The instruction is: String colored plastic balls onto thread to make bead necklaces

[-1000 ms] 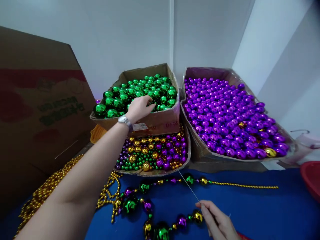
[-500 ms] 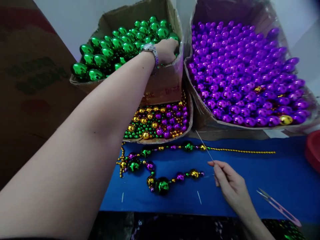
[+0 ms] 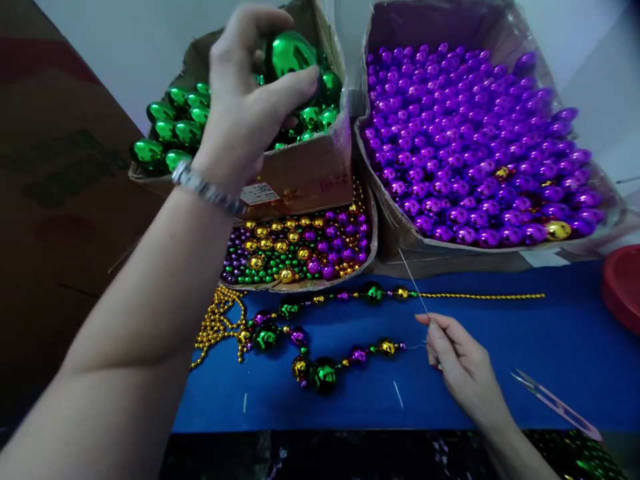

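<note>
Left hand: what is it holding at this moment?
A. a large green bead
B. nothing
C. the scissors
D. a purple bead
A. The left hand is raised above the box of green beads with its fingers closed round a large green bead; the scissors lie untouched on the blue table.

- The green bead (image 3: 290, 53) looked glossy, mirror-smooth.
- The purple beads (image 3: 465, 147) shone metallic.
- The boxes (image 3: 305, 173) were matt, worn cardboard.
- The worktop (image 3: 500, 373) wore matt blue cloth.
- The needle (image 3: 413, 283) was thin metal.
</note>
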Available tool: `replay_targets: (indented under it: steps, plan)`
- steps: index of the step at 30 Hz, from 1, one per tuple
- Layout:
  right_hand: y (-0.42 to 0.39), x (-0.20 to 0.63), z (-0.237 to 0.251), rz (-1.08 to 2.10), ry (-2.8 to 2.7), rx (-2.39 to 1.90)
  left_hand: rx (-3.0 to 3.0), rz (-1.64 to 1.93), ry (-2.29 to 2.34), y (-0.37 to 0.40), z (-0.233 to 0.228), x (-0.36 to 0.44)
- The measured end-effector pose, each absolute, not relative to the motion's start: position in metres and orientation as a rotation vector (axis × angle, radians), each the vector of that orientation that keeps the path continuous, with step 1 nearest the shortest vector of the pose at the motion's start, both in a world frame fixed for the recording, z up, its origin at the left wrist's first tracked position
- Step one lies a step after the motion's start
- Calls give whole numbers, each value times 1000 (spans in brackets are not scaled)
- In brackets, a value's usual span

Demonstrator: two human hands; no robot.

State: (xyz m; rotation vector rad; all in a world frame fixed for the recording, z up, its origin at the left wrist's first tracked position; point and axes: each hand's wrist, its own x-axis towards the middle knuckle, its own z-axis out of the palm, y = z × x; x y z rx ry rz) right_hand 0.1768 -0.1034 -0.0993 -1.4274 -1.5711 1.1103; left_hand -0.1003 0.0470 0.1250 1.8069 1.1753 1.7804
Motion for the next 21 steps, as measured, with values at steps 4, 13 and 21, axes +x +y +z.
replay_targets:
  steps: [4,13,21]
  plan:
    - [-111,160,-99,1018,-1783,-1334,1467,1605,957,-26,56,-89]
    - [-120,147,-113,840,-1992,-1156,268,1449,845,-72,-58,-70]
    - [-125,141,-120,667,-2066,-1001,292,1528,750,-80,-48,-58]
